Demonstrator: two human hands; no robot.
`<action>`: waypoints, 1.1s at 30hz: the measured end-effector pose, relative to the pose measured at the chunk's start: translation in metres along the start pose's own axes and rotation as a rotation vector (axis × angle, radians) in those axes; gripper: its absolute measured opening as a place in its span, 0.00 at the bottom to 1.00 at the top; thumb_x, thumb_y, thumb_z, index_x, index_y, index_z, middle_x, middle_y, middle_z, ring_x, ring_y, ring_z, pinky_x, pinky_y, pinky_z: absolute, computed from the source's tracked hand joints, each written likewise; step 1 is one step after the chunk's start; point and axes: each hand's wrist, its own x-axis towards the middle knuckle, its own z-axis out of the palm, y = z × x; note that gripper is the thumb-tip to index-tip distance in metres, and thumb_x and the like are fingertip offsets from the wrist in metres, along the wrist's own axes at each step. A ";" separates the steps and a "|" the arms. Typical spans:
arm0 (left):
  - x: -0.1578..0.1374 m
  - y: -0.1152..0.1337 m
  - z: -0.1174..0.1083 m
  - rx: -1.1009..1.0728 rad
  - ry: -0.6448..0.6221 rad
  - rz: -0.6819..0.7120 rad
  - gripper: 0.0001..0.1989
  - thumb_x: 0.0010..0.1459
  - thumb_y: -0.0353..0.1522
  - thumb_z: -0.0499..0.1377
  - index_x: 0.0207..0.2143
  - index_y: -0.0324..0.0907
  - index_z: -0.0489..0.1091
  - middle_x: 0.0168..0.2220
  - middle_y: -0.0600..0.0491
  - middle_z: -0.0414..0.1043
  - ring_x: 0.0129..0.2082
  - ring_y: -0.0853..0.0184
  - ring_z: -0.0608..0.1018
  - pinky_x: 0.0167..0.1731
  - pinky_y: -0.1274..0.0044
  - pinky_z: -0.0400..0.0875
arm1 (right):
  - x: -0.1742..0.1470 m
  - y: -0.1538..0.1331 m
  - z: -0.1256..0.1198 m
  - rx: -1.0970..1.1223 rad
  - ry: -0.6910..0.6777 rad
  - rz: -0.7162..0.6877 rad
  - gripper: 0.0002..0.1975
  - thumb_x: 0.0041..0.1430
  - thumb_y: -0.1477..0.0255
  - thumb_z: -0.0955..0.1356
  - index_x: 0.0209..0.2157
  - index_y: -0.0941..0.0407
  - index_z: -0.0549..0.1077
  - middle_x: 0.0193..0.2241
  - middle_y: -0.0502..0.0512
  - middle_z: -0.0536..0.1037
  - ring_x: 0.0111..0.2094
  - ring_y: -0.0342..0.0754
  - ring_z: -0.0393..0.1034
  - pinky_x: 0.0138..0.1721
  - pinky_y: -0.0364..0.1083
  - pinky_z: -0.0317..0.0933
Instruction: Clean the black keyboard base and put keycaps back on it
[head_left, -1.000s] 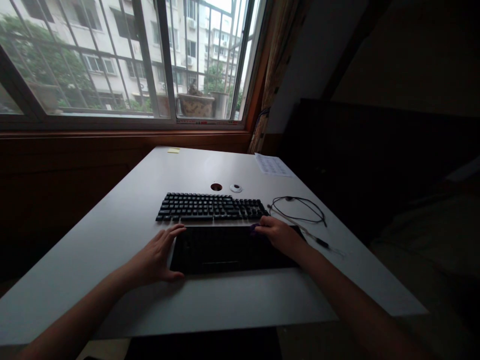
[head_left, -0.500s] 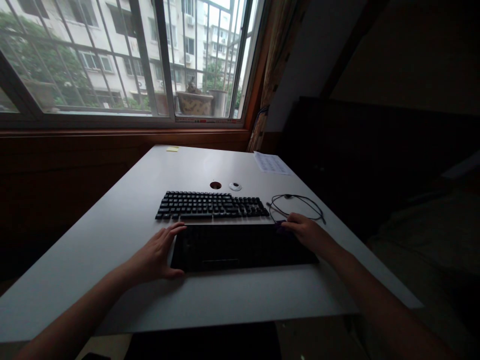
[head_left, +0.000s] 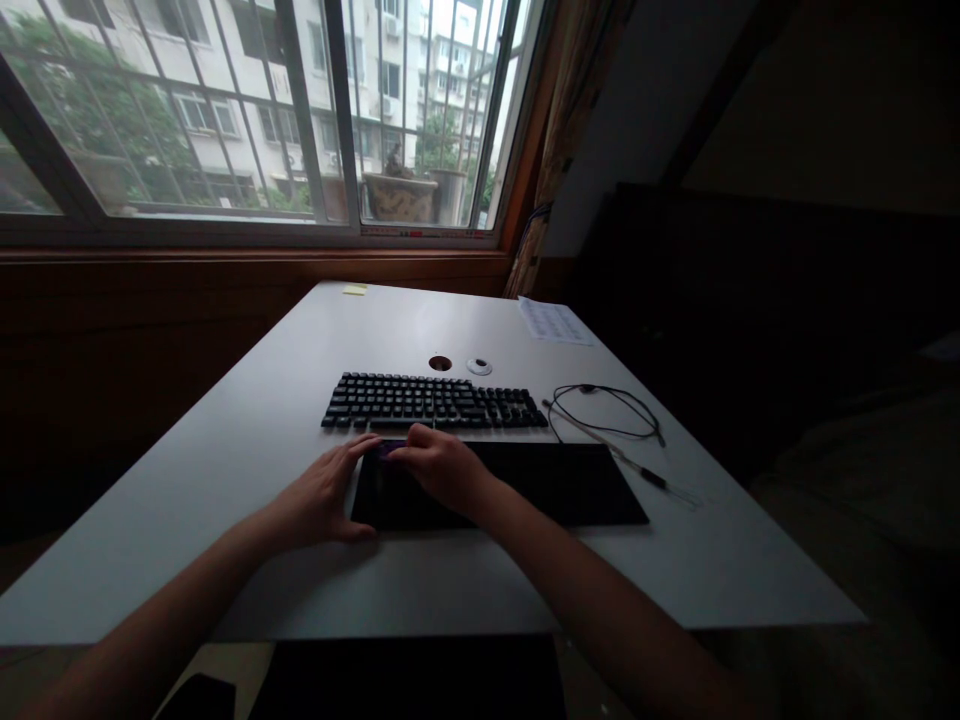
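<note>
Head view: black flat rectangular panel (head_left: 555, 485) lies at lower center of frame on white smooth-topped desk (head_left: 255, 440). Left hand (head_left: 322, 495) at panel's left end, thumb spread from fingers, bracketing it at near and far edges. Right hand (head_left: 446, 470) over panel's upper left, pinching small purple item (head_left: 388, 450) against it, just beside left fingertips; material too dark to tell. Black keyboard-style block of keys (head_left: 401, 400) sits just above panel, mid-frame. Right of center: looped thin black cable (head_left: 589, 388), wire-ended tool with black handle (head_left: 653, 478).
</note>
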 end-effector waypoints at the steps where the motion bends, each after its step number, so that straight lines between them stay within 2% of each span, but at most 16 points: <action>1: 0.000 0.000 0.000 0.001 0.000 0.003 0.60 0.47 0.41 0.75 0.73 0.50 0.41 0.71 0.37 0.53 0.69 0.40 0.61 0.65 0.49 0.61 | 0.007 -0.003 0.007 -0.038 -0.039 -0.023 0.11 0.69 0.78 0.67 0.47 0.52 0.80 0.38 0.53 0.74 0.35 0.44 0.68 0.38 0.41 0.65; 4: 0.000 -0.001 0.001 0.005 -0.002 0.008 0.61 0.46 0.41 0.75 0.73 0.49 0.41 0.71 0.37 0.53 0.69 0.40 0.61 0.65 0.49 0.61 | 0.012 -0.003 0.010 -0.089 -0.095 -0.027 0.13 0.66 0.81 0.67 0.46 0.54 0.80 0.39 0.54 0.74 0.36 0.46 0.68 0.39 0.42 0.64; 7: 0.001 -0.001 0.001 0.006 -0.008 0.001 0.62 0.45 0.41 0.76 0.73 0.50 0.40 0.71 0.37 0.53 0.69 0.39 0.61 0.64 0.48 0.61 | -0.001 0.003 -0.003 -0.110 -0.123 -0.003 0.13 0.65 0.82 0.66 0.43 0.54 0.81 0.38 0.55 0.74 0.36 0.46 0.68 0.40 0.43 0.63; 18: -0.001 -0.002 0.001 -0.032 0.007 -0.011 0.59 0.46 0.42 0.75 0.72 0.50 0.43 0.71 0.37 0.53 0.68 0.40 0.62 0.64 0.47 0.61 | -0.068 0.037 -0.054 -0.154 -0.189 0.205 0.16 0.61 0.86 0.66 0.41 0.56 0.83 0.36 0.55 0.75 0.36 0.45 0.70 0.38 0.43 0.61; 25: 0.000 -0.002 0.000 -0.013 -0.008 -0.010 0.59 0.46 0.43 0.74 0.72 0.50 0.42 0.70 0.36 0.53 0.68 0.38 0.62 0.62 0.45 0.62 | -0.128 0.074 -0.092 -0.207 -0.189 0.317 0.16 0.61 0.84 0.66 0.40 0.55 0.83 0.35 0.54 0.76 0.34 0.45 0.72 0.36 0.43 0.62; 29: 0.000 -0.003 0.000 -0.027 0.007 -0.003 0.59 0.46 0.42 0.74 0.73 0.50 0.44 0.70 0.37 0.55 0.67 0.39 0.64 0.62 0.46 0.62 | -0.153 0.088 -0.107 -0.198 -0.142 0.389 0.17 0.61 0.84 0.65 0.39 0.53 0.83 0.35 0.53 0.76 0.32 0.45 0.72 0.36 0.43 0.63; 31: 0.000 -0.002 -0.001 -0.022 0.005 -0.007 0.59 0.46 0.43 0.74 0.73 0.51 0.44 0.70 0.37 0.55 0.67 0.39 0.64 0.62 0.46 0.62 | -0.154 0.086 -0.111 -0.174 -0.090 0.407 0.15 0.63 0.81 0.66 0.40 0.53 0.83 0.36 0.54 0.77 0.33 0.46 0.73 0.37 0.44 0.65; 33: 0.000 0.000 -0.002 -0.007 0.000 -0.006 0.59 0.47 0.42 0.74 0.73 0.51 0.43 0.70 0.38 0.54 0.67 0.39 0.64 0.62 0.47 0.63 | -0.145 0.078 -0.112 -0.148 0.026 0.420 0.11 0.66 0.76 0.67 0.42 0.53 0.82 0.37 0.55 0.77 0.35 0.48 0.74 0.39 0.46 0.67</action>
